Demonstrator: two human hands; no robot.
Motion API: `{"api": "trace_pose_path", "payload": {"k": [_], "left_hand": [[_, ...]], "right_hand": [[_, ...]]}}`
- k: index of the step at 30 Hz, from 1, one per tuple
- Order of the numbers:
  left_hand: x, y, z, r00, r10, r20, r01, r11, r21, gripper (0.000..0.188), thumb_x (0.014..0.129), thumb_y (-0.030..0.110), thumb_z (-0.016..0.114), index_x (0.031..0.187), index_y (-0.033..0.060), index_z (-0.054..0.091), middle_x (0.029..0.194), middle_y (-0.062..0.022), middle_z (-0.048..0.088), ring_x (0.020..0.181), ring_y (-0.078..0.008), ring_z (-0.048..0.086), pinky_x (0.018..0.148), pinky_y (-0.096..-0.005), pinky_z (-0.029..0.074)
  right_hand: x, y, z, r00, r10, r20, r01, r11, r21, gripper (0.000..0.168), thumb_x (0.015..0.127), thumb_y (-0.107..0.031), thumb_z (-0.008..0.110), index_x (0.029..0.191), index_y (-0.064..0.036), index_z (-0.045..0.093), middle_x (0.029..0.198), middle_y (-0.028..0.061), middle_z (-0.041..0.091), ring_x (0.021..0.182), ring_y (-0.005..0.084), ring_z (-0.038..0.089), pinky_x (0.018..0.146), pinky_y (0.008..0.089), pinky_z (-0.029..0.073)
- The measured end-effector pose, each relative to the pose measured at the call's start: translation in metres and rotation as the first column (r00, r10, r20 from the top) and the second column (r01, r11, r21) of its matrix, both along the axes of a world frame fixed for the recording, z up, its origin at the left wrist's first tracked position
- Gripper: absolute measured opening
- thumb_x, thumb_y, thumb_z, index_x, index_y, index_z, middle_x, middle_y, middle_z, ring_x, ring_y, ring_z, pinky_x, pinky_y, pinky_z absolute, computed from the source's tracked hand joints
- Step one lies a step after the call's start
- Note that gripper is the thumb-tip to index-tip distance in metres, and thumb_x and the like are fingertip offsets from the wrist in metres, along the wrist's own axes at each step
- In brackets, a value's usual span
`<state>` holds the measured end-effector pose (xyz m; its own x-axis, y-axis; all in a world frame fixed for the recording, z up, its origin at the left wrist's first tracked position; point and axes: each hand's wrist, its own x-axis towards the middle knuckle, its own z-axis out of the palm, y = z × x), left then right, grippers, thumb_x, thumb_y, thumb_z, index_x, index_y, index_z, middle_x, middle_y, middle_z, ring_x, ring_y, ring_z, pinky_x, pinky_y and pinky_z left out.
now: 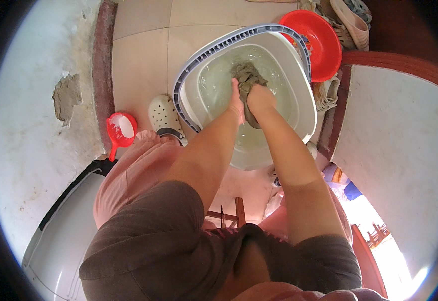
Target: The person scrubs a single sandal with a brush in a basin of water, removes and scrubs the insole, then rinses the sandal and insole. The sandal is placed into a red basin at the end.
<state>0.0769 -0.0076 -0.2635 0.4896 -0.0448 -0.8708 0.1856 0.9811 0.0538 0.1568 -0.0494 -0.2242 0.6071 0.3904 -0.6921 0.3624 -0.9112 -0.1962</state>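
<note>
A large white plastic bucket with a grey handle stands before me, holding cloudy greenish water. Both of my hands are inside it, around a wet, bunched grey-brown cloth. My left hand is at the cloth's left side, thumb pointing up along it; how firmly its fingers hold is hidden. My right hand grips the cloth from the right with curled fingers. One part of the cloth hangs down between my wrists towards the water.
A red plastic basin is at the bucket's upper right, near several shoes. At left, a red dipper with white contents lies near the wall. My clog-covered foot is beside the bucket. Walls flank both sides; a wooden stool shows below.
</note>
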Motion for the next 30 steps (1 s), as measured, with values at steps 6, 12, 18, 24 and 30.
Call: {"api": "trace_pose_path", "payload": {"k": [6, 12, 18, 24, 30], "left_hand": [[0.006, 0.011, 0.011, 0.995, -0.029, -0.1, 0.034, 0.998, 0.047, 0.102, 0.071, 0.089, 0.03, 0.136, 0.0118, 0.046, 0.139, -0.0105, 0.046, 0.126, -0.0303, 0.043, 0.105, -0.0502, 0.032], [0.005, 0.017, 0.009, 0.996, -0.056, 0.066, 0.055, 0.998, 0.004, 0.1, 0.074, 0.087, 0.028, 0.138, 0.0114, 0.043, 0.14, -0.0109, 0.045, 0.128, -0.0297, 0.041, 0.106, -0.05, 0.03], [0.012, 0.005, 0.012, 0.994, -0.08, -0.068, 0.087, 0.99, 0.107, 0.098, 0.077, 0.084, 0.029, 0.14, 0.0095, 0.04, 0.14, -0.0115, 0.044, 0.128, -0.0292, 0.041, 0.107, -0.0478, 0.029], [0.008, 0.015, -0.018, 0.998, -0.06, -0.025, 0.064, 0.964, 0.258, 0.094, 0.08, 0.081, 0.029, 0.141, 0.01, 0.039, 0.14, -0.0111, 0.045, 0.127, -0.0284, 0.042, 0.106, -0.0424, 0.031], [0.014, 0.021, 0.019, 0.994, -0.11, 0.02, 0.109, 0.991, 0.074, 0.094, 0.078, 0.083, 0.025, 0.136, 0.0111, 0.045, 0.138, -0.0102, 0.047, 0.125, -0.029, 0.045, 0.105, -0.0492, 0.033]], "right_hand": [[0.006, 0.022, -0.027, 0.971, -0.238, -0.01, 0.237, 0.964, 0.121, 0.031, 0.086, -0.017, 0.046, 0.1, 0.001, 0.067, 0.097, 0.0211, 0.067, 0.093, 0.0347, 0.065, 0.077, 0.0426, 0.051], [0.01, -0.009, -0.009, 0.625, -0.431, -0.651, 0.697, 0.683, 0.216, 0.025, 0.086, -0.008, 0.042, 0.096, 0.0, 0.064, 0.083, 0.011, 0.064, 0.079, 0.0259, 0.061, 0.073, 0.0401, 0.049], [0.007, -0.011, 0.006, 0.996, -0.079, 0.032, 0.072, 0.98, 0.183, 0.023, 0.085, -0.014, 0.048, 0.095, 0.001, 0.062, 0.102, 0.0254, 0.063, 0.098, 0.0424, 0.059, 0.084, 0.0473, 0.047], [0.009, 0.015, -0.028, 0.948, -0.319, -0.004, 0.315, 0.936, 0.155, 0.028, 0.086, -0.011, 0.045, 0.104, 0.0, 0.063, 0.107, 0.024, 0.063, 0.098, 0.0362, 0.063, 0.081, 0.0445, 0.05], [0.03, -0.013, 0.0, 0.603, -0.395, -0.693, 0.67, 0.722, 0.172, 0.028, 0.091, -0.018, 0.05, 0.111, -0.001, 0.058, 0.083, 0.0121, 0.062, 0.074, 0.0223, 0.06, 0.068, 0.0362, 0.049]]}}
